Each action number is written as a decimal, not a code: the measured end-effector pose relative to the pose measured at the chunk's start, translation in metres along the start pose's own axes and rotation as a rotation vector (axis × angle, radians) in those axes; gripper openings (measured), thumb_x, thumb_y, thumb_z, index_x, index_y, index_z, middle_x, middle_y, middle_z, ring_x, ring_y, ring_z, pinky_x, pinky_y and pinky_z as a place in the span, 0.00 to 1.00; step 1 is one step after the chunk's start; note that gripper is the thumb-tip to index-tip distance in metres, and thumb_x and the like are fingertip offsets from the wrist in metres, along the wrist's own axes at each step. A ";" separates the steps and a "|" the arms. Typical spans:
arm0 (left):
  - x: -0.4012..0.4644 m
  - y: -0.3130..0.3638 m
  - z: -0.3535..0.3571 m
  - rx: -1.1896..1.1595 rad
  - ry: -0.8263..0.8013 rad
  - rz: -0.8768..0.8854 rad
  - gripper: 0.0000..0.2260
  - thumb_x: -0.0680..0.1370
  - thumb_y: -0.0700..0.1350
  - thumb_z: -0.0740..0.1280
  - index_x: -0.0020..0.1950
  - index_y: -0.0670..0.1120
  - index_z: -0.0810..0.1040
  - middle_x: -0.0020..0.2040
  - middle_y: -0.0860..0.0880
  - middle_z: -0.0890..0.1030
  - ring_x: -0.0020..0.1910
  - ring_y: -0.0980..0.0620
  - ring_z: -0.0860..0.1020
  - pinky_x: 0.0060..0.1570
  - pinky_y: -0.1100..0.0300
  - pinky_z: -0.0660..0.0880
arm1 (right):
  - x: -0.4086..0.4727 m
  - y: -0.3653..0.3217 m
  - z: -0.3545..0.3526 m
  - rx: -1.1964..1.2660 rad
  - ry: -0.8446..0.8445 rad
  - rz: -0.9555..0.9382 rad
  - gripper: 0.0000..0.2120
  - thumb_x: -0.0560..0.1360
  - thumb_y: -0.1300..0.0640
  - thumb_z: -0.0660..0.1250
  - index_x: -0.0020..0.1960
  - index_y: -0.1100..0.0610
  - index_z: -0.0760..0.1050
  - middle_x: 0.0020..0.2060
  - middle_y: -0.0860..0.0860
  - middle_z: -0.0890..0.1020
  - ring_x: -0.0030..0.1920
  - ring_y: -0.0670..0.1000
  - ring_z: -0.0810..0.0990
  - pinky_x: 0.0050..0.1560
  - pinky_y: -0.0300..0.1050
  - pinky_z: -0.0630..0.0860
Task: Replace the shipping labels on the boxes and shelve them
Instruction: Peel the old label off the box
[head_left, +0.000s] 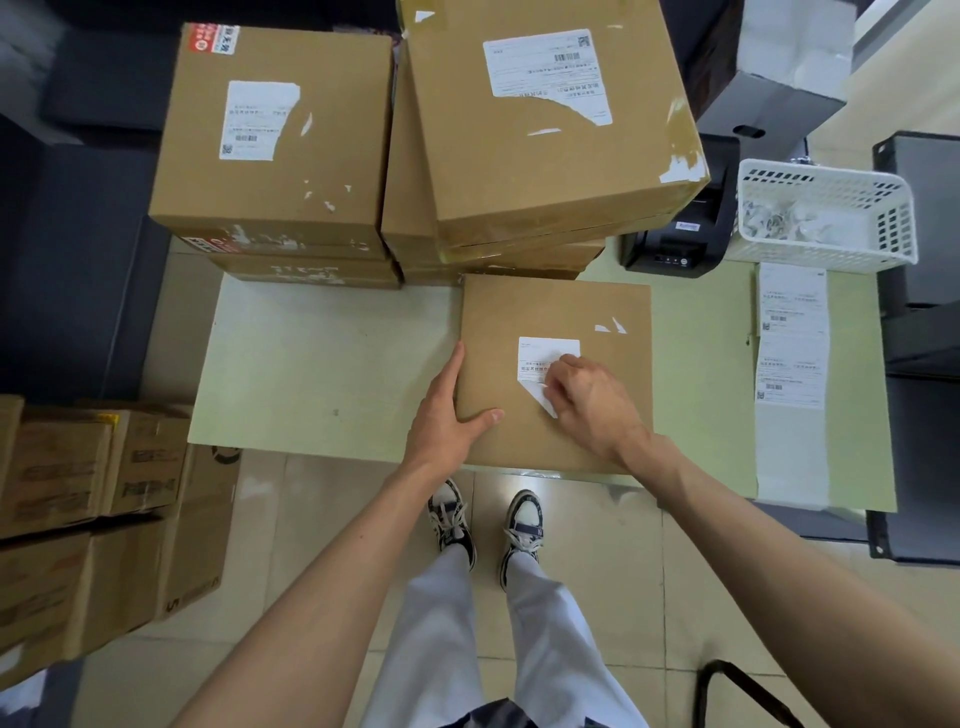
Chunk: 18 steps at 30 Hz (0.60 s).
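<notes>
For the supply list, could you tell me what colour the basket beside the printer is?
White basket, head view.

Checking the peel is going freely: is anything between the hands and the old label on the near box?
Nothing visible. The right hand already pinches the label; the left hand braces the near box.

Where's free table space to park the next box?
Biggest bare patch: table, left of the box being peeled and in front of the two stacks. A narrower strip lies between that box and the label strip. The far right is crowded by the printer and basket.
</notes>
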<state>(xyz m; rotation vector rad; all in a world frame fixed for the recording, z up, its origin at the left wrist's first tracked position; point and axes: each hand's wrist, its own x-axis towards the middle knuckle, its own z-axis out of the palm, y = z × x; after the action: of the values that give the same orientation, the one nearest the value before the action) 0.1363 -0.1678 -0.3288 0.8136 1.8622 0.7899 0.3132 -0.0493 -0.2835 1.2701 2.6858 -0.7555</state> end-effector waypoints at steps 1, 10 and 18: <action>0.000 0.000 0.000 -0.001 0.002 -0.002 0.45 0.71 0.54 0.78 0.75 0.76 0.51 0.75 0.61 0.67 0.69 0.52 0.73 0.67 0.46 0.73 | -0.002 -0.003 0.001 0.009 0.008 0.016 0.06 0.79 0.60 0.61 0.44 0.61 0.73 0.44 0.56 0.77 0.45 0.59 0.75 0.42 0.46 0.63; -0.001 0.004 0.000 0.016 -0.003 -0.004 0.45 0.71 0.54 0.78 0.73 0.78 0.50 0.75 0.62 0.67 0.69 0.53 0.73 0.67 0.47 0.73 | 0.000 0.008 -0.005 0.066 -0.008 -0.012 0.07 0.79 0.62 0.61 0.43 0.63 0.72 0.42 0.57 0.75 0.41 0.60 0.75 0.38 0.47 0.64; -0.001 0.002 0.001 0.013 0.006 -0.007 0.45 0.73 0.52 0.77 0.77 0.73 0.51 0.76 0.62 0.65 0.71 0.56 0.71 0.70 0.49 0.71 | 0.007 0.023 -0.016 0.123 0.019 0.012 0.07 0.78 0.63 0.63 0.41 0.62 0.72 0.40 0.52 0.73 0.38 0.57 0.74 0.37 0.48 0.66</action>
<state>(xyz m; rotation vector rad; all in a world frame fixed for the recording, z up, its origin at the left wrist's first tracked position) 0.1380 -0.1678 -0.3272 0.8132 1.8756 0.7776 0.3277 -0.0252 -0.2808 1.3245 2.6807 -0.9248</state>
